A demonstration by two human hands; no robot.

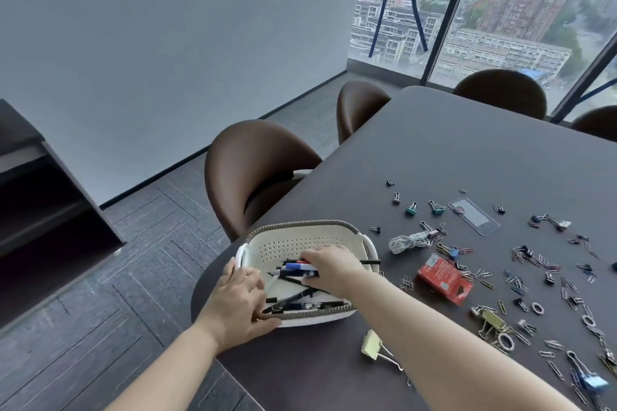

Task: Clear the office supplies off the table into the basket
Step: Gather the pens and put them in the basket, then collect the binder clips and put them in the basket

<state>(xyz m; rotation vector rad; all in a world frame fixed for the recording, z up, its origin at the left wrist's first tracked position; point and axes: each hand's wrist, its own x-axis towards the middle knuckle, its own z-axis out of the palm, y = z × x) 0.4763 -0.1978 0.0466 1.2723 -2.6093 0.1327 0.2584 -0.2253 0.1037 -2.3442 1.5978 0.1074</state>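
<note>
A white perforated basket (300,237) with a grey woven rim sits at the table's near-left corner. Inside it lie several black pens (300,302). My right hand (330,265) is inside the basket, closed around a bundle of markers (300,267), one with a blue cap. My left hand (238,305) grips the basket's near-left rim. To the right of the basket, a red box (445,279), a coiled white cable (409,241), a clear ruler (474,215), binder clips (411,209) and scattered paper clips (534,260) lie on the dark table (467,150).
A large gold binder clip (375,345) lies by my right forearm, a blue one (594,382) at the lower right. Brown chairs (247,170) stand along the table's left and far sides. A dark shelf unit (50,210) stands left on the floor.
</note>
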